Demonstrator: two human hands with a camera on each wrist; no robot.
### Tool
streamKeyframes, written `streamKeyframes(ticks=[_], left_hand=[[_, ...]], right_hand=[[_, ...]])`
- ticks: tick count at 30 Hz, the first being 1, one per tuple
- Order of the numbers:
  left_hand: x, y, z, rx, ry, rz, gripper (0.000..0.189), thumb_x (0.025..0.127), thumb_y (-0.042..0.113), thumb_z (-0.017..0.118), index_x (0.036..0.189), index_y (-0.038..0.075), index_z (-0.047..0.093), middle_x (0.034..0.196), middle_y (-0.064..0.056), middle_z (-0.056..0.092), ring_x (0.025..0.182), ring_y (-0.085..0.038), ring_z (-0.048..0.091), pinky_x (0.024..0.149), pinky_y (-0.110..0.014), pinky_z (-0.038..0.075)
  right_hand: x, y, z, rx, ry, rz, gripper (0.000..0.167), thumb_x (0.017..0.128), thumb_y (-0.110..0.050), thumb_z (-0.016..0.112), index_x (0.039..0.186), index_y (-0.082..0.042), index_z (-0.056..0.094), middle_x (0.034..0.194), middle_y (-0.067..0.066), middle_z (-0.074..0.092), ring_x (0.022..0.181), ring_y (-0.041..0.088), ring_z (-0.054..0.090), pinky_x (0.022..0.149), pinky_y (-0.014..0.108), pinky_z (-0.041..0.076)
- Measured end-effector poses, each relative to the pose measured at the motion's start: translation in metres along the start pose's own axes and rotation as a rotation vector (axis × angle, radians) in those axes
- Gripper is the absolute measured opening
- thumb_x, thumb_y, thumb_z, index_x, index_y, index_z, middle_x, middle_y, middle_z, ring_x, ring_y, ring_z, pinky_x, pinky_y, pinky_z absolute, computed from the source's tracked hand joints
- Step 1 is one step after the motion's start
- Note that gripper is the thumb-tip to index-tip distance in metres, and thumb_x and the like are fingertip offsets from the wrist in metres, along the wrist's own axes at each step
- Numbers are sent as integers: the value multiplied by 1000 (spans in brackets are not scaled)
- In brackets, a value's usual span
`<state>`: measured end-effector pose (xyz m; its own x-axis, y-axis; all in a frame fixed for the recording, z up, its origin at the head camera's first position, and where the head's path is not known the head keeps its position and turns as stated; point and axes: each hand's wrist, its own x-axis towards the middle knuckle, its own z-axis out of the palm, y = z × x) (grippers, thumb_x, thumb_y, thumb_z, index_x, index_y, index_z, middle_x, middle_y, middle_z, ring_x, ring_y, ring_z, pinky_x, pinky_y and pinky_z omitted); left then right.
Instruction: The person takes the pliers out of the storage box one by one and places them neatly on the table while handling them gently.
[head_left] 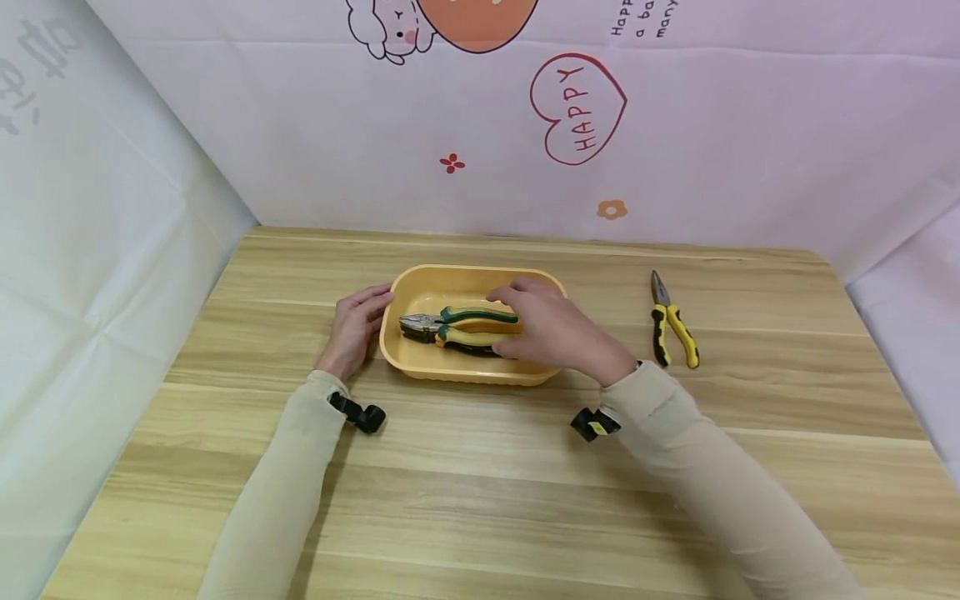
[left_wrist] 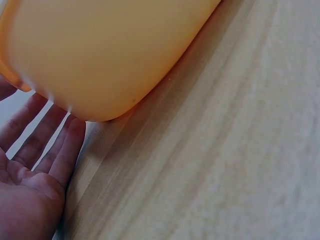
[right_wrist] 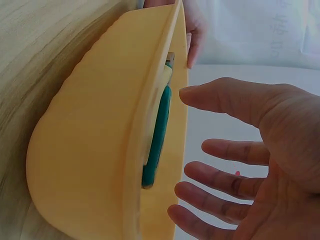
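My left hand (head_left: pixel 351 329), fingers extended, touches the yellow tray (head_left: pixel 472 374); my right hand (head_left: pixel 553 325), loosely spread, hovers over pliers (head_left: pixel 461 336) inside.

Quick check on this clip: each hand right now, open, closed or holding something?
Left hand: open, fingers against the yellow basin's outer side.
Right hand: open, over the green-and-yellow-handled pliers, holding nothing.

Pliers (head_left: pixel 452 315) lie in the bin (head_left: pixel 450 372), with other pliers (head_left: pixel 660 314) to its right.
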<state>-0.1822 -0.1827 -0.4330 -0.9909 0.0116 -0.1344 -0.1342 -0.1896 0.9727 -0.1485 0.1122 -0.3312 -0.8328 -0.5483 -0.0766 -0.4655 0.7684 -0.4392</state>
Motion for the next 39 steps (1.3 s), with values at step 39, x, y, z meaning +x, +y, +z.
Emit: streamKeyframes(ticks=[39], left_hand=[[2,-1,-1,-4,10,1,41,102,7,57,138,-13,53,128,-11,64,102,-12,68,91,-25,56]], right_hand=[[36,-7,25,-77,-128,36,73,85,-28,84,149,-13,51,134,13,50,123,31,44,106,61,41]])
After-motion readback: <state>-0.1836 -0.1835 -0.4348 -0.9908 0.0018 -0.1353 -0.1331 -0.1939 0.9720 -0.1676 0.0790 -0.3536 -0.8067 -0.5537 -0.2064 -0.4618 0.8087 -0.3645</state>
